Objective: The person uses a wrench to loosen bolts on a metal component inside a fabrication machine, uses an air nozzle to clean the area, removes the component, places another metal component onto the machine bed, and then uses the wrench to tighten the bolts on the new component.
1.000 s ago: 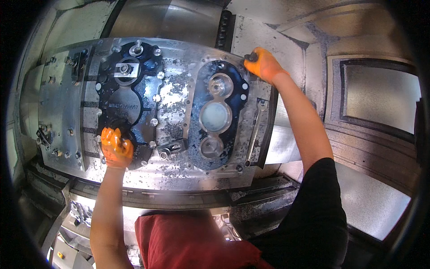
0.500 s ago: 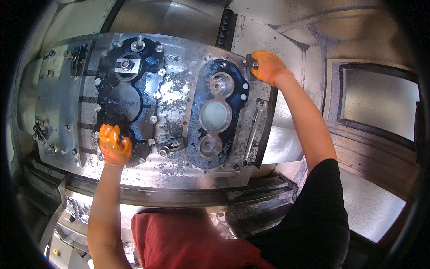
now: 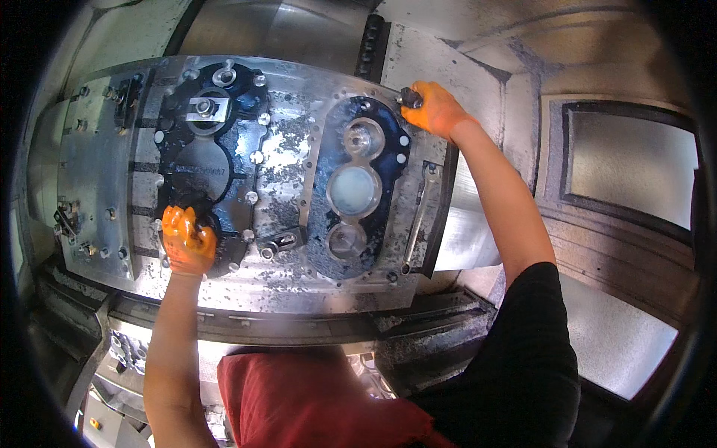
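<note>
My left hand [image 3: 188, 240], in an orange glove, is closed over the lower end of a dark metal casting [image 3: 243, 179]. The fingers are curled around something dark that I cannot make out. My right hand [image 3: 435, 112], also gloved in orange, grips a small dark clamp bar [image 3: 409, 98] at the far right corner of the fixture plate [image 3: 287, 160]. A second casting [image 3: 320, 235] with three round bores lies on the plate between my hands. A bolt and square metal washer [image 3: 207, 110] sit on the upper bore of the left casting.
A wrench [image 3: 422, 213] lies along the plate's right edge. Another dark clamp [image 3: 282, 243] with a bolt lies between the castings. Metal chips are scattered over the plate. A raised side plate [image 3: 97, 172] with bolts stands at left, and a framed window [image 3: 631, 168] at right.
My right hand has lifted the clamp bar off the plate's edge and tilted it, moving slightly left and away from me. My left hand stays on the casting.
</note>
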`<action>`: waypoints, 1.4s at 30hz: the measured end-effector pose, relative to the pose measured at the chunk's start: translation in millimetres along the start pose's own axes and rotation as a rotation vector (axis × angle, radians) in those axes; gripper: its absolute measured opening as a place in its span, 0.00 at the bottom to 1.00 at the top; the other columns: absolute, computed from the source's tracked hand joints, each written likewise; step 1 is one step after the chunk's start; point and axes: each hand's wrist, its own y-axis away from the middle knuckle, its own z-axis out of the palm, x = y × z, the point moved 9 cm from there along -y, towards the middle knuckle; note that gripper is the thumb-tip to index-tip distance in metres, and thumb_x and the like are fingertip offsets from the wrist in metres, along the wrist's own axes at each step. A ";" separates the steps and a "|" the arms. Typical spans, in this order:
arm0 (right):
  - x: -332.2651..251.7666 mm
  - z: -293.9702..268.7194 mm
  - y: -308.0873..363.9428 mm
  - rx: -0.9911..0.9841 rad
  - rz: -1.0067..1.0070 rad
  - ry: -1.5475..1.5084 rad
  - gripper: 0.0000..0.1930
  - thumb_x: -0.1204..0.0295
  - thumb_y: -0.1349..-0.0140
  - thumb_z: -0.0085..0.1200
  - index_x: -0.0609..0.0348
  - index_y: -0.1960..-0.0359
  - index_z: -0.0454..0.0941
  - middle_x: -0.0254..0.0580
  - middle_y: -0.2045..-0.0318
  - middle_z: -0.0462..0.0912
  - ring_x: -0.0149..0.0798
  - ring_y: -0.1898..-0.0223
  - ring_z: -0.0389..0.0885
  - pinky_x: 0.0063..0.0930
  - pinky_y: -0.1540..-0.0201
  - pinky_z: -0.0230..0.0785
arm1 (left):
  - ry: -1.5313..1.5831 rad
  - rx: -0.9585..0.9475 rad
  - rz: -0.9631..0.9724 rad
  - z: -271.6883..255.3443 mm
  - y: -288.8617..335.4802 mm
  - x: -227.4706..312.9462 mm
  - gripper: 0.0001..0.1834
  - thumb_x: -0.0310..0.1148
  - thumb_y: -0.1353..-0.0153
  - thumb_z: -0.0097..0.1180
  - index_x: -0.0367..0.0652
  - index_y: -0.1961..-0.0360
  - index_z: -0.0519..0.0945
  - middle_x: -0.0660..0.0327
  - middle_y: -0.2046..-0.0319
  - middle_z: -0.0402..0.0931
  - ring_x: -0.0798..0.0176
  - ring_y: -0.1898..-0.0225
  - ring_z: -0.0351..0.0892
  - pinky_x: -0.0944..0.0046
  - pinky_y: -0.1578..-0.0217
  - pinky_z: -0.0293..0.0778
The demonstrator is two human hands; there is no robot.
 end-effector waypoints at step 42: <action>-71.5 260.8 326.9 0.355 0.316 -1.988 0.21 0.70 0.38 0.48 0.53 0.42 0.67 0.37 0.54 0.78 0.32 0.62 0.78 0.24 0.63 0.72 | 0.148 -0.397 0.129 -11.4 -14.1 72.5 0.33 0.46 0.56 0.63 0.35 0.52 0.70 0.46 0.62 0.73 0.42 0.57 0.71 0.50 0.57 0.67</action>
